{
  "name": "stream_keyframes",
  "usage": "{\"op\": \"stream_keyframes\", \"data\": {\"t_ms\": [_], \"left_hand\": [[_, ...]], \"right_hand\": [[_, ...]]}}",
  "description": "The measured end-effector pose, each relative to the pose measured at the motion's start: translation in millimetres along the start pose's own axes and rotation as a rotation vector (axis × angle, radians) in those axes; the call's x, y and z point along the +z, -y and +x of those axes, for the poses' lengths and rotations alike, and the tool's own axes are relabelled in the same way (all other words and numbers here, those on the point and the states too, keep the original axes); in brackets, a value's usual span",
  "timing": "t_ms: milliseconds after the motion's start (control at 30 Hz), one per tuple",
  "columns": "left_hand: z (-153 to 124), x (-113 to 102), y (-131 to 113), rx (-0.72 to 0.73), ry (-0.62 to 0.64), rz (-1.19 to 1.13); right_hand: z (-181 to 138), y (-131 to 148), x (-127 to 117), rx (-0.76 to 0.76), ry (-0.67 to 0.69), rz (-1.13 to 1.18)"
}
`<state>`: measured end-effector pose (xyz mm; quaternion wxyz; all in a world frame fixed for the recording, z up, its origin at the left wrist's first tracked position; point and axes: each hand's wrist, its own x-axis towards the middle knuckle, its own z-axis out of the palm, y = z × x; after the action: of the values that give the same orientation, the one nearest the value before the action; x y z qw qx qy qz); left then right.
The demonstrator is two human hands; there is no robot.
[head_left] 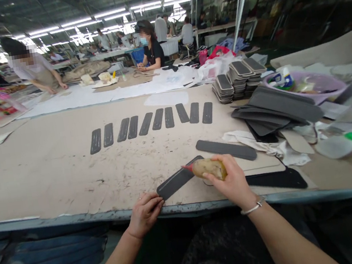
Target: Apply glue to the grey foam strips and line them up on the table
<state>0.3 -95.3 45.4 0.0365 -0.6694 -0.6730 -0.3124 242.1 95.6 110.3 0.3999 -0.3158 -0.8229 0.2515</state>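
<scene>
My left hand (146,212) pinches the near left end of a long dark grey panel (178,181) with rounded corners, which lies slantwise by the table's front edge. In my right hand (232,181) is a squeeze bottle (210,168) of yellowish stuff, tipped over with its red nozzle at the panel's far part. A thin shiny line runs along the panel's upper edge. Just beyond the bottle lies another long grey panel (226,149). Under and beside my right hand are a beige panel (264,167) and a black one (277,179).
Several small grey pieces (158,119) lie in a row across the table (52,168). At right are stacked pieces (241,79), a pile of dark panels (275,108), a purple basin (332,93) and white cloth (256,139). Other people work beyond the table.
</scene>
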Motion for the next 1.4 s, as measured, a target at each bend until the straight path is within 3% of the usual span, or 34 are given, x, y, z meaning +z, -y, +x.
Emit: {"op": "stream_keyframes", "data": {"t_ms": [267, 600, 800, 1167, 1267, 1400], "left_hand": [[-2.4, 1.0, -0.2, -0.025, 0.002, -0.005], [-3.9, 1.5, 1.3, -0.001, -0.002, -0.038], [-3.6, 1.8, 2.1, -0.009, -0.005, -0.038], [-3.0, 4.6, 7.2, 0.017, -0.016, 0.006], [-1.7, 3.9, 6.8, 0.017, -0.005, 0.007], [0.0, 2.7, 5.5, 0.006, 0.003, 0.009]], "right_hand": [[-13.0, 37.9, 34.1, -0.131, 0.288, 0.228], [-17.0, 37.8, 22.3, -0.139, 0.368, 0.216], [-13.5, 26.5, 5.0, -0.068, 0.318, 0.117], [2.8, -27.5, -40.6, 0.109, 0.015, -0.191], [1.3, -23.4, -36.2, 0.068, -0.002, -0.137], [-5.4, 1.0, -13.2, -0.038, 0.108, 0.065]]}}
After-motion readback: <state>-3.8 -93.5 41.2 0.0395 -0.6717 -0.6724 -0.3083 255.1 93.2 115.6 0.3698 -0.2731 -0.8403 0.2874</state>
